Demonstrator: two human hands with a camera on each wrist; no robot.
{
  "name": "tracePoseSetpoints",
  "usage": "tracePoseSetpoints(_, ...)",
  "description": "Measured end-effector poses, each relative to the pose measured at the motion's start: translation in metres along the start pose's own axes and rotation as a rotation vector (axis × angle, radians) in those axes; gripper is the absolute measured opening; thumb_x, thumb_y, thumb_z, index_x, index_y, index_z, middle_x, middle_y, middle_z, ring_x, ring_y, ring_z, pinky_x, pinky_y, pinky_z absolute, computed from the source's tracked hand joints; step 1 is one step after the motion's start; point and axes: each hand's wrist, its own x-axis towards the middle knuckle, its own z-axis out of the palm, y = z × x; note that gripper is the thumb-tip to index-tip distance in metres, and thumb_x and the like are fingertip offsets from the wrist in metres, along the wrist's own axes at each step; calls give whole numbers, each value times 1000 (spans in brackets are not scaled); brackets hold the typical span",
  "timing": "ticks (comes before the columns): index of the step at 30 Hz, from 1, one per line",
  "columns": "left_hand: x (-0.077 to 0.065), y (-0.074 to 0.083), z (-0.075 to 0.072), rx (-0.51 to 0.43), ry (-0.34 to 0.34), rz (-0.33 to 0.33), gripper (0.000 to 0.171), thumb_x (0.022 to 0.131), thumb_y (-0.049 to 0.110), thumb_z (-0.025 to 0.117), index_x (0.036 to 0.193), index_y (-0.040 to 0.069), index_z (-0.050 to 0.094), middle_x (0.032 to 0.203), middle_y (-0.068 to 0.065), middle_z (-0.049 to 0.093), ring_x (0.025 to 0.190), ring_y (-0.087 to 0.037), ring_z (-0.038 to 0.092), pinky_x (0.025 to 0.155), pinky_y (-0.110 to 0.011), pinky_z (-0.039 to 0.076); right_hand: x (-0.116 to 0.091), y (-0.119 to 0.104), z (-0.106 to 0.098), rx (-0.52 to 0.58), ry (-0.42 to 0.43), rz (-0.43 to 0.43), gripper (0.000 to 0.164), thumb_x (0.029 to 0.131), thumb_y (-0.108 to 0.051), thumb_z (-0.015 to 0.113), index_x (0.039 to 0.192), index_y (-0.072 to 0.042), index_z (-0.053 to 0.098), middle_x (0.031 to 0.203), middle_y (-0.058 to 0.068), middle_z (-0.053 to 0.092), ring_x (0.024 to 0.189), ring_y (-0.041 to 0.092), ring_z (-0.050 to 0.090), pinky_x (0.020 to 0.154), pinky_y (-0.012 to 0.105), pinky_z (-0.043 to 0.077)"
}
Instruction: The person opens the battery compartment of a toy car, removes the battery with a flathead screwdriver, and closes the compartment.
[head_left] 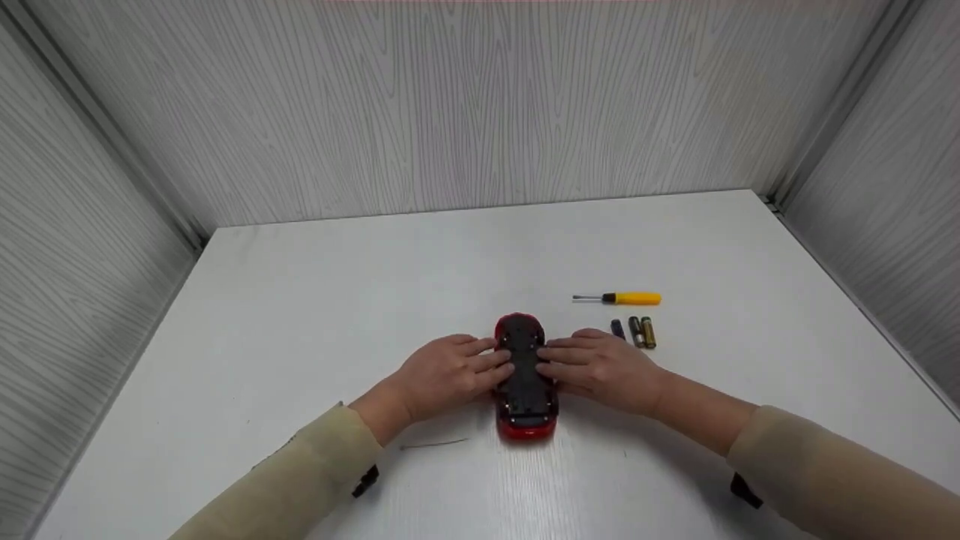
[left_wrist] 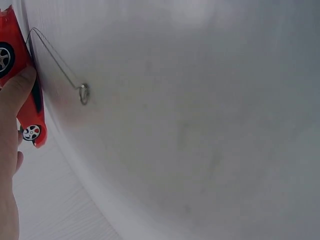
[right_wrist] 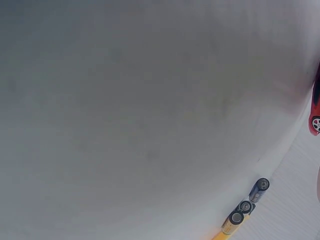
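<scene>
A red toy car (head_left: 526,390) lies upside down on the white table, its black underside facing up. From the left, my left hand (head_left: 450,375) holds it, fingers over the edge of the underside. The left wrist view shows the thumb (left_wrist: 21,87) against the car's red side, between the wheels. My right hand (head_left: 611,371) grips the opposite side, its fingers also reaching onto the underside; its thumb is mostly hidden. Only a bit of the car (right_wrist: 315,112) appears in the right wrist view.
Three batteries (head_left: 636,332) lie just beyond my right hand. Behind them is a screwdriver (head_left: 634,298) with a yellow handle. A thin bent wire (head_left: 435,444) with a small coiled end lies near my left wrist. Panelled walls (head_left: 480,112) enclose the table (head_left: 337,285).
</scene>
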Motion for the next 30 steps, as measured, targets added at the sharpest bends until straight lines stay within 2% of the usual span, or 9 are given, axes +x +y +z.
tracePoseSetpoints(15,1,-1,2,7,20,-9,42,95,20,82,135,20,72,131,4,74,119,-14,71,96,-31,59,2,1,5,-11,28,-8,54,80,-17,94,130,-10,76,124,6,77,112,22,74,94,39,60)
tracePoseSetpoints(23,0,0,3,-83,48,-90,41,93,23,84,134,22,76,129,4,75,117,-13,72,95,-31,59,0,2,4,77,52,27,48,83,-13,91,129,-7,76,123,7,77,113,23,73,94,41,60)
tracePoseSetpoints(30,-2,2,3,-195,66,-173,45,90,23,87,134,22,76,127,3,75,115,-14,73,94,-30,59,-1,3,2,96,73,47,49,84,-11,90,131,-7,75,123,7,77,111,22,74,93,41,61)
